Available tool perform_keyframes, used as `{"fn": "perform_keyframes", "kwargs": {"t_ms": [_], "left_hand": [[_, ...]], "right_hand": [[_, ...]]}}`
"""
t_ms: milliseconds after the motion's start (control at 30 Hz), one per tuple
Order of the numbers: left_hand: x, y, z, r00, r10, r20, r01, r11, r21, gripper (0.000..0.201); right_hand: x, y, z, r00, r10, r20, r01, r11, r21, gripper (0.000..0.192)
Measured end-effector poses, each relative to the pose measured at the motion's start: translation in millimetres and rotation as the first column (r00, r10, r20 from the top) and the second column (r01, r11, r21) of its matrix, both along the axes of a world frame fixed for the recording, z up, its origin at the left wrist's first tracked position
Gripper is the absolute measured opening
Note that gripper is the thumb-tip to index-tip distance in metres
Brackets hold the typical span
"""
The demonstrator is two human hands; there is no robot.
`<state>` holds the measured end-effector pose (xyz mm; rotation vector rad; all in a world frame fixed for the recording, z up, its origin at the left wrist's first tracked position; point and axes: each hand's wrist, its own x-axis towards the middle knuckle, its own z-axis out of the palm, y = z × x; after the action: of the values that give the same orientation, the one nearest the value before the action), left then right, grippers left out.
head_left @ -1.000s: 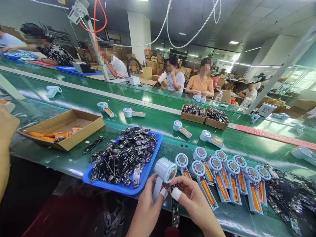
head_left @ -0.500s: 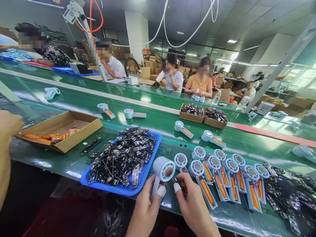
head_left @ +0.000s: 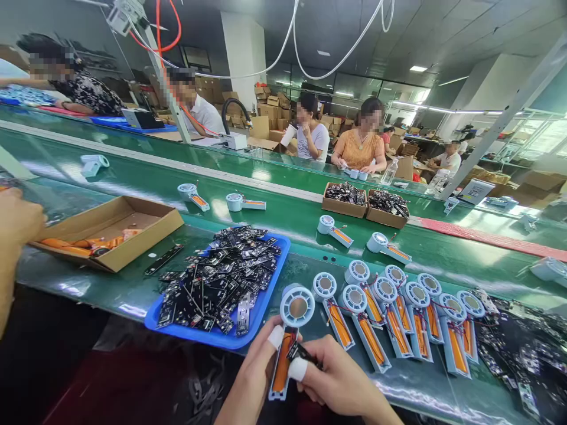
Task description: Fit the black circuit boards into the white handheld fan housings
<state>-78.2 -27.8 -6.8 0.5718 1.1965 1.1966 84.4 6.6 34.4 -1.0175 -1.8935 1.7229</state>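
Note:
My left hand (head_left: 253, 369) grips the handle of a light-blue handheld fan housing (head_left: 290, 289) with its round end up. An orange battery (head_left: 282, 366) lies in the handle's open side, facing me. My right hand (head_left: 336, 375) pinches a small black circuit board (head_left: 302, 353) against the upper part of that handle. Both thumbs wear white finger covers. Left of the hands, a blue tray (head_left: 284, 260) holds a heap of black circuit boards (head_left: 208, 289). To the right lie several similar fan housings (head_left: 372, 342) with orange batteries and thin red wires.
More boards (head_left: 527, 348) are piled at the far right. A cardboard box (head_left: 146, 236) with orange batteries stands left, near another person's hand (head_left: 20, 221). Beyond, a green conveyor belt (head_left: 283, 218) carries spaced housings and two board-filled boxes (head_left: 390, 219). Several people sit across it.
The fan housing has turned so its open handle and battery face me. My right hand has moved left and down, bringing the circuit board onto the handle.

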Motion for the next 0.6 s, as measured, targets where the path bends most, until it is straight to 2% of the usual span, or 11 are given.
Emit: {"fn": "perform_keyframes", "kwargs": {"t_ms": [67, 167, 300, 433, 533, 600], "left_hand": [[-0.3, -3.0, -2.3, 0.997, 0.021, 0.077, -0.02, 1.0, -0.008, 0.068], [4.9, -7.6, -5.9, 0.996, 0.035, 0.078, -0.038, 0.999, 0.037, 0.067], [16.0, -7.9, -7.3, 0.996, 0.05, -0.079, -0.038, 0.989, 0.144, 0.065], [18.1, -3.0, -9.2, 0.981, 0.027, -0.192, 0.004, 0.987, 0.16, 0.061], [14.1, 0.8, -12.1, 0.955, 0.058, -0.291, -0.022, 0.992, 0.124, 0.054], [12.1, 3.8, -13.6, 0.92, 0.11, -0.376, -0.077, 0.992, 0.101, 0.051]], "right_hand": [[-3.2, -2.1, -11.6, 0.994, -0.065, -0.087, 0.05, 0.984, -0.17, 0.061], [-6.3, -5.4, -22.2, 0.976, -0.15, -0.161, 0.111, 0.967, -0.228, 0.066], [-8.2, -4.9, -22.7, 0.961, -0.206, -0.184, 0.163, 0.961, -0.223, 0.065], [-7.1, -6.1, -16.9, 0.946, -0.268, -0.183, 0.231, 0.952, -0.2, 0.063], [-5.1, -16.6, -18.9, 0.912, -0.357, -0.203, 0.344, 0.934, -0.098, 0.053], [-4.1, -26.3, -26.9, 0.883, -0.415, -0.22, 0.427, 0.904, 0.005, 0.052]]}}
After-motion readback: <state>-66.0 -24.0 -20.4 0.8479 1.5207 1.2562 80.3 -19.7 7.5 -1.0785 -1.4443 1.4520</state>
